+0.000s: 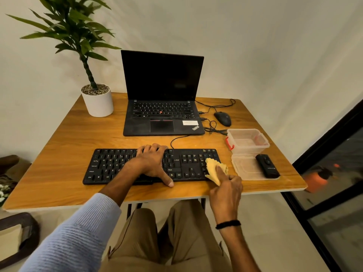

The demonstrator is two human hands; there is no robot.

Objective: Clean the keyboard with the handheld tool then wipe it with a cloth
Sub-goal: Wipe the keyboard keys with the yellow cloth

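Observation:
A black wired keyboard lies on the wooden table in front of me. My left hand rests flat across its middle, fingers on the top rows and thumb at the front edge. My right hand pinches a folded yellow cloth and presses it on the keyboard's right end, over the number pad. A black handheld tool lies on a clear plastic lid to the right of the keyboard.
An open black laptop stands behind the keyboard. A white potted plant is at the back left, a black mouse with cables at the back right. A clear plastic box with a red latch sits near the lid.

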